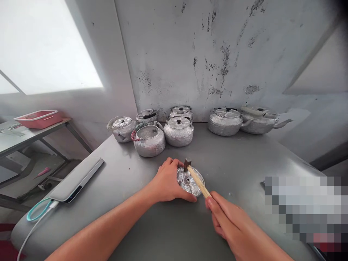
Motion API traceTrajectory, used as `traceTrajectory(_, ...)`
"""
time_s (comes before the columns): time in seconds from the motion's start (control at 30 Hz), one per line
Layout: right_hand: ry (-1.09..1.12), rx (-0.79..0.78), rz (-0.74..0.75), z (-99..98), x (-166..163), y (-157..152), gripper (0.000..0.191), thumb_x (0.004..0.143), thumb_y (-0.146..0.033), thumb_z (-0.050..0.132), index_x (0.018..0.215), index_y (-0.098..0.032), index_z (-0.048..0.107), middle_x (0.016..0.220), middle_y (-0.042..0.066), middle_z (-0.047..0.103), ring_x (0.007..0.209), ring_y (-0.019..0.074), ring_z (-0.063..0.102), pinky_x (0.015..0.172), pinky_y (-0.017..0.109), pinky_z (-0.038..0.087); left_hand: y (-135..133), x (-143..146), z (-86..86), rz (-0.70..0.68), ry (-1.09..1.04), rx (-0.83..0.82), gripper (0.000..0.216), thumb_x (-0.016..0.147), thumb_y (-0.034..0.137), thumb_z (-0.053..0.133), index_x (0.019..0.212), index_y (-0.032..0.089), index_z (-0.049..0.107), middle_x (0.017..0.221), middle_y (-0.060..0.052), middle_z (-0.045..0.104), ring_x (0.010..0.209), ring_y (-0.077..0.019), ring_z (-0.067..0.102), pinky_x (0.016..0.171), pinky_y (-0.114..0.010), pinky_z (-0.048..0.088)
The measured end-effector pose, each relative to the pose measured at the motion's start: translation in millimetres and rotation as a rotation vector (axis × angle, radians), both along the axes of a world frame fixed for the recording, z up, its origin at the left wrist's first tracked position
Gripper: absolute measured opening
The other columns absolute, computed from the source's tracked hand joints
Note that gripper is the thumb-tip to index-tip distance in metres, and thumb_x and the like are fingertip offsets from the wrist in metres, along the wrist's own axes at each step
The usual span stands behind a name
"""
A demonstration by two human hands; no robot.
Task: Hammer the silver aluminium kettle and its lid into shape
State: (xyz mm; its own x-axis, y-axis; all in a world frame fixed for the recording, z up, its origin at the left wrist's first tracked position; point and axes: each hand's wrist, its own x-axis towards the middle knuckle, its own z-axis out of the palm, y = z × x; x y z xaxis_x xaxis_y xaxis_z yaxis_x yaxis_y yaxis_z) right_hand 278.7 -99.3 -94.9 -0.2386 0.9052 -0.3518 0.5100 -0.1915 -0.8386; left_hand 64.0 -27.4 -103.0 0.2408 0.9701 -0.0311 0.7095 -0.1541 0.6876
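Observation:
A round, dented metal kettle lid (193, 187) with a small hole in its middle lies on the grey table. My left hand (170, 181) grips its left edge, thumb along the near side and fingers round the far side. In my right hand (224, 214) is a small hammer (199, 184), held by its light wooden handle. The hammer's dark metal head (187, 164) is over the far part of the lid; whether it touches cannot be made out. Just beyond stands a lidless kettle (149, 145) with a red and green wrapped handle.
Several dented kettles (178, 136) line the wall side of the table (130, 181), two at the right (225, 125). A white power bank (77, 179) with cables lies left. A pink basket (40, 119) sits on a side table. Something pixelated (310, 206) is at the right.

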Motion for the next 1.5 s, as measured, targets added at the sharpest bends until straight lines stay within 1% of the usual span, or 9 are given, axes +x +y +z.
traceTrajectory(0.13, 0.082, -0.121, -0.019, -6.5, 5, 2, 0.048, 0.101, -0.066, 0.021, 0.085, -0.026, 0.042, 0.068, -0.008, 0.034, 0.048, 0.0094, 0.022, 0.037, 0.021, 0.023, -1, -1, 0.2, -0.008, 0.005, 0.018, 0.095, 0.043, 0.065, 0.090, 0.122, 0.026, 0.055, 0.122, -0.007, 0.052, 0.115, -0.0327, 0.053, 0.098, -0.045, 0.046)
traceTrajectory(0.27, 0.083, -0.093, -0.051, -0.5, 4, 3, 0.046, 0.102, -0.065, 0.021, 0.085, -0.026, 0.040, 0.065, -0.008, 0.032, 0.047, 0.0091, 0.022, 0.036, 0.019, 0.030, -2, -1, 1.2, -0.003, 0.016, 0.031, 0.092, 0.043, 0.066, 0.089, 0.118, 0.025, 0.055, 0.121, -0.007, 0.052, 0.113, -0.0317, 0.053, 0.097, -0.045, 0.047)
traceTrajectory(0.33, 0.069, -0.110, -0.044, 0.9, 3, 3, 0.044, 0.103, -0.062, 0.020, 0.086, -0.026, 0.039, 0.064, -0.008, 0.032, 0.047, 0.0091, 0.023, 0.036, 0.019, 0.029, -2, 0, 1.8, 0.000, 0.022, 0.033, 0.091, 0.044, 0.066, 0.089, 0.118, 0.025, 0.054, 0.121, -0.006, 0.052, 0.113, -0.0313, 0.053, 0.097, -0.044, 0.047)
traceTrajectory(0.43, 0.044, -0.124, -0.023, -5.3, 3, 2, 0.044, 0.103, -0.062, 0.019, 0.085, -0.026, 0.038, 0.066, -0.008, 0.033, 0.044, 0.0077, 0.023, 0.035, 0.019, 0.027, -3, 1, 3.0, -0.002, 0.028, 0.038, 0.091, 0.045, 0.066, 0.089, 0.118, 0.025, 0.053, 0.120, -0.006, 0.052, 0.113, -0.0309, 0.053, 0.098, -0.045, 0.046)
traceTrajectory(0.67, 0.032, -0.120, -0.026, -20.1, 6, -1, 0.051, 0.100, -0.070, 0.022, 0.086, -0.025, 0.043, 0.069, -0.007, 0.038, 0.045, 0.0075, 0.027, 0.036, 0.020, 0.031, -5, 4, 4.6, 0.008, 0.046, 0.064, 0.088, 0.046, 0.068, 0.087, 0.114, 0.024, 0.054, 0.118, -0.007, 0.052, 0.113, -0.0318, 0.053, 0.099, -0.046, 0.046)
traceTrajectory(0.8, 0.025, -0.112, -0.017, -19.6, 6, 1, 0.053, 0.098, -0.072, 0.023, 0.085, -0.025, 0.043, 0.069, -0.008, 0.036, 0.047, 0.0077, 0.025, 0.037, 0.019, 0.031, -6, 5, 3.9, -0.009, 0.083, 0.097, 0.095, 0.050, 0.072, 0.084, 0.125, 0.024, 0.053, 0.121, -0.009, 0.051, 0.118, -0.0339, 0.051, 0.104, -0.049, 0.043)
traceTrajectory(0.93, 0.018, -0.115, -0.026, -19.6, 9, 3, 0.054, 0.098, -0.072, 0.021, 0.079, -0.025, 0.040, 0.069, -0.007, 0.038, 0.046, 0.0077, 0.029, 0.038, 0.020, 0.032, -5, 2, 3.3, -0.065, 0.078, 0.052, 0.101, 0.051, 0.073, 0.083, 0.137, 0.033, 0.050, 0.123, -0.008, 0.048, 0.121, -0.0349, 0.051, 0.105, -0.050, 0.043)
traceTrajectory(1.23, 0.069, -0.089, -0.023, -4.9, 0, -1, 0.046, 0.102, -0.064, 0.025, 0.083, -0.025, 0.042, 0.067, -0.007, 0.030, 0.050, 0.0097, 0.021, 0.036, 0.020, 0.024, -4, 3, 5.5, -0.027, 0.043, 0.051, 0.095, 0.048, 0.070, 0.086, 0.126, 0.026, 0.055, 0.122, -0.008, 0.050, 0.119, -0.0348, 0.052, 0.102, -0.047, 0.045)
traceTrajectory(1.5, 0.091, -0.069, -0.026, -4.5, -2, -1, 0.045, 0.102, -0.063, 0.023, 0.082, -0.026, 0.039, 0.068, -0.007, 0.031, 0.050, 0.0100, 0.021, 0.038, 0.022, 0.022, -3, 4, 4.1, -0.013, 0.034, 0.074, 0.095, 0.045, 0.067, 0.088, 0.124, 0.024, 0.055, 0.121, -0.008, 0.051, 0.118, -0.0339, 0.052, 0.102, -0.045, 0.044)
